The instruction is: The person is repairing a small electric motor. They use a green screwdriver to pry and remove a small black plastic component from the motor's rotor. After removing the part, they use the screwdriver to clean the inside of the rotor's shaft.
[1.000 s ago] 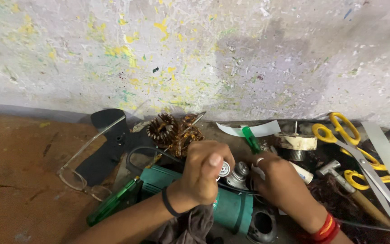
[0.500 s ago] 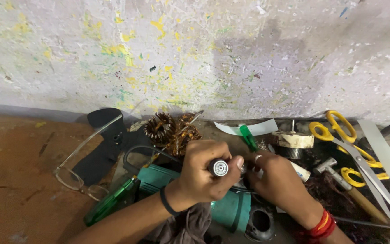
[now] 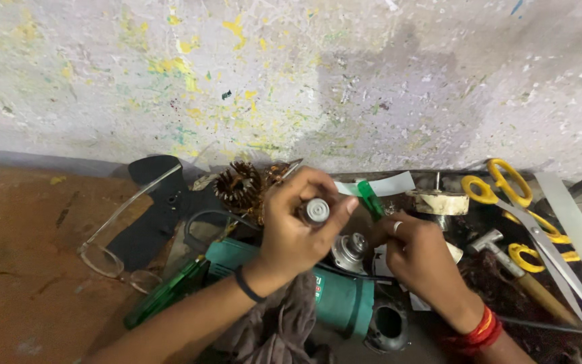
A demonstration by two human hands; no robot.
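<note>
The left hand (image 3: 298,222) is clenched around a small grey metal cylinder with a ringed round end face (image 3: 316,211), holding it up off the floor with that end turned toward the camera (likely so the person can look straight at the face of the part). Thumb and forefinger pinch it near the tip while the other fingers curl behind it, which keeps it steady in the air.

The right hand (image 3: 420,253) rests lower, knuckles up, fingers bent down over the nose of a teal-green handheld power tool with a black cord (image 3: 335,300). Just beside its fingertips stands the tool's silver metal spindle (image 3: 351,248), bare and pointing upward. Whether the right hand grasps anything cannot be told, since its fingertips are hidden; it seems to be bracing the tool body so it does not roll. A brown-grey cloth (image 3: 284,323) lies bunched under the left wrist against the tool.

The rest lies strewn along the foot of the paint-spattered wall (image 3: 304,81), within arm's reach: clear-framed spectacles (image 3: 112,249) on the reddish-brown floor (image 3: 21,256), a copper-wound motor coil (image 3: 240,185), a green-handled screwdriver (image 3: 372,199), a roll of pale tape (image 3: 439,201), yellow-handled scissors (image 3: 506,195), and a small hammer with a wooden handle (image 3: 506,259).
</note>
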